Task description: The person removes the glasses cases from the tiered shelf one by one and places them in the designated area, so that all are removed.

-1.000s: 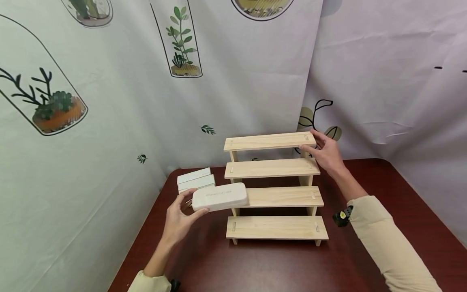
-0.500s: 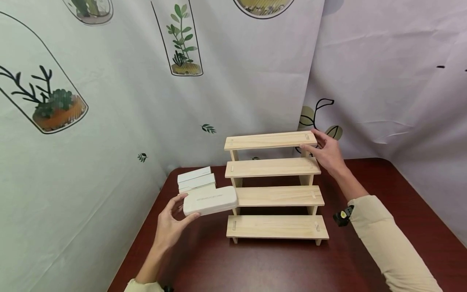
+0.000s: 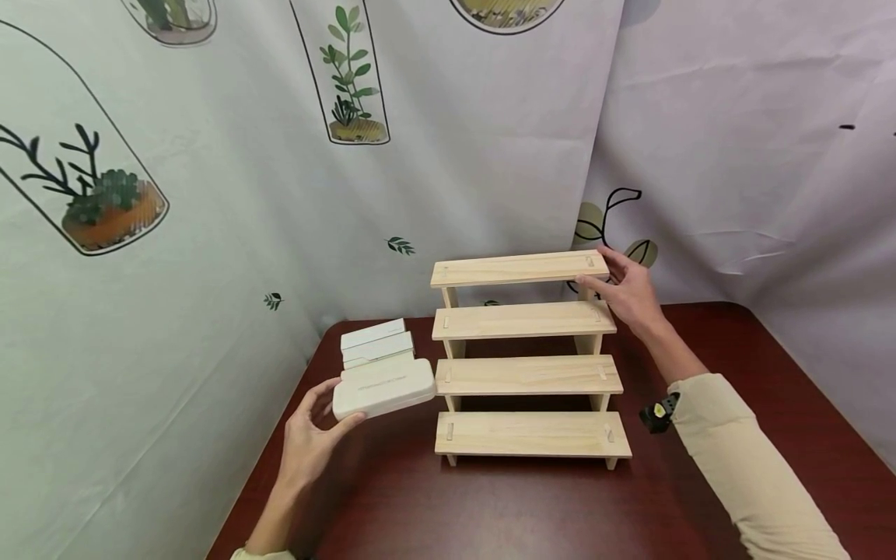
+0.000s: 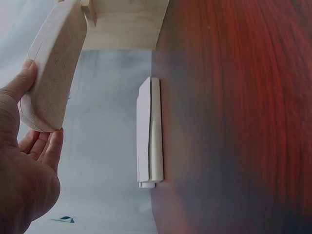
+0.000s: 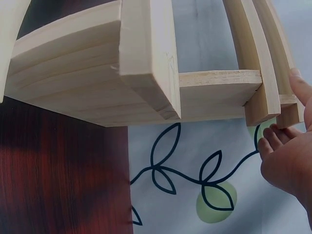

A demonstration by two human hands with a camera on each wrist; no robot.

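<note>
My left hand (image 3: 306,442) holds an off-white, rounded oblong case (image 3: 383,388) by its left end, thumb in front and fingers behind. Faint lettering runs along the case's top. In the left wrist view the case (image 4: 56,68) is raised above the table, thumb on one side and fingertips at its lower end. On the right, my right hand (image 3: 628,299) grips the right end of the top board (image 3: 519,269) of a stepped wooden display rack (image 3: 528,376). The right wrist view shows that hand (image 5: 290,156) at the board's end, seen from the rack's side.
Flat white boxes (image 3: 375,336) lie side by side on the dark red table (image 3: 504,505), left of the rack and behind the case. A white cloth backdrop (image 3: 483,179) with printed plants hangs close behind the table.
My left hand has drawn the case left and slightly toward me, away from in front of the rack's boards. The right hand stays on the top board.
</note>
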